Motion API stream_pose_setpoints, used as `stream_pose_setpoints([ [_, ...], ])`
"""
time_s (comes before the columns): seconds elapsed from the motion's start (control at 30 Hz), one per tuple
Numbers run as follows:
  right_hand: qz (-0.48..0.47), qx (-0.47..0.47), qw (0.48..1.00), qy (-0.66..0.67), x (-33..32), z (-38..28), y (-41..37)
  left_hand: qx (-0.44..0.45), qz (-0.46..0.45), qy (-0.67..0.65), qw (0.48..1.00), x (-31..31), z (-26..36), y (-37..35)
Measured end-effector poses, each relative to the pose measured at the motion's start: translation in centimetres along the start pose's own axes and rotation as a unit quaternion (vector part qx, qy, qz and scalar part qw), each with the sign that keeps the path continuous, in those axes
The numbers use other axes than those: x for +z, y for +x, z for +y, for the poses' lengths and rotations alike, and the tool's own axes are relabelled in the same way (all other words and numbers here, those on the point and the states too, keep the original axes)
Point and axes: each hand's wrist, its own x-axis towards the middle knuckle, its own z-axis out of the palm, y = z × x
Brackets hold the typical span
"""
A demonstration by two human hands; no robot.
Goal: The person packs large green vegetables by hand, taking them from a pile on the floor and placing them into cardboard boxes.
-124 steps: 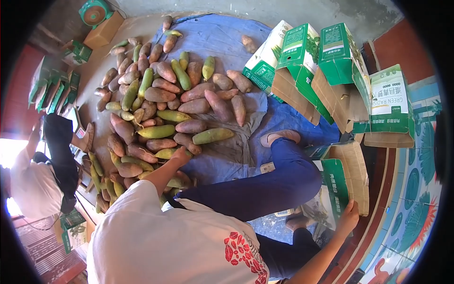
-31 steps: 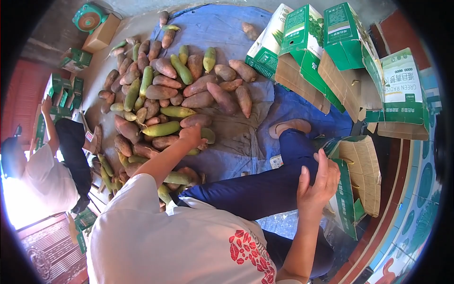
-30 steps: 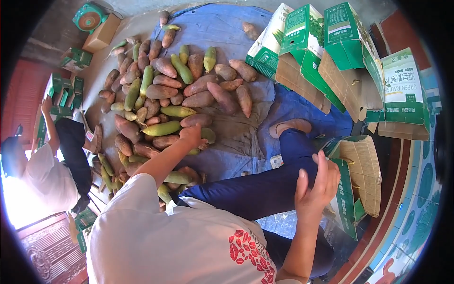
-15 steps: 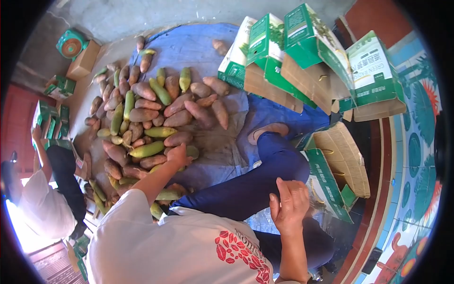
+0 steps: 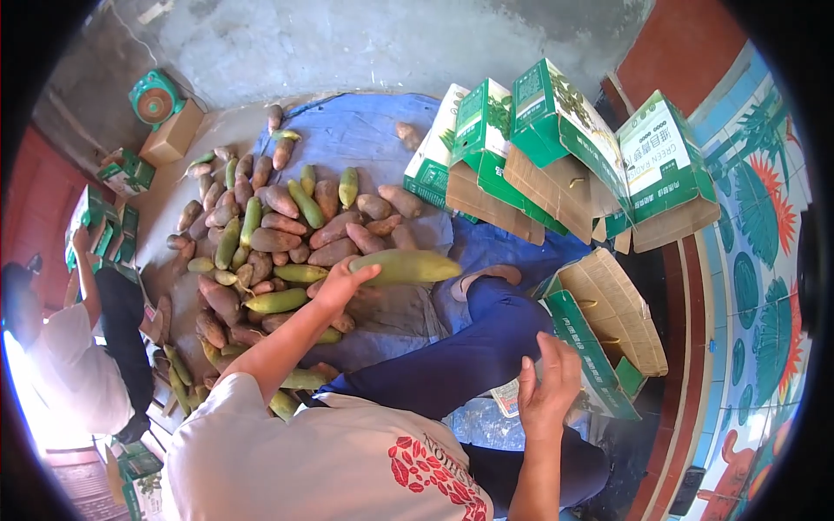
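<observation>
My left hand (image 5: pixel 340 285) is gripping a long green radish (image 5: pixel 413 266) by one end, fingers wrapping it, over the right edge of the pile (image 5: pixel 278 240); I am judging it stiff and fairly heavy, its smooth skin perhaps slippery, so its thick middle is probably offering a steadier hold; my right hand (image 5: pixel 549 386) is hovering empty, thumb and fingers apart, right of the pile, near a box (image 5: pixel 591 356).

I record one far wall (image 5: pixel 365 52), grey and blotchy; red-brown section (image 5: pixel 686 52), far right; tiled surface (image 5: pixel 764 269) with painted plants, right; red panelling (image 5: pixel 42 213), left; floor (image 5: pixel 228 137), bare grey-brown at far left, blue tarp (image 5: pixel 382 126) over part; glaring light (image 5: pixel 19 404), near left.
</observation>
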Motion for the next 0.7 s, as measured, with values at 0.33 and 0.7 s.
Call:
stream_pose_setpoints([
  [0.33, 0.021, -0.033, 0.996, -0.082, -3.9, -0.5, 1.8, 0.104, -0.341, -0.085, 0.93, 9.0, 7.0, -5.1],
  [0.7, 0.092, 0.113, 0.982, -0.118, -9.1, 4.4, -2.6, 0.122, -0.332, 0.012, 0.935, 10.7, 7.1, -4.2],
])
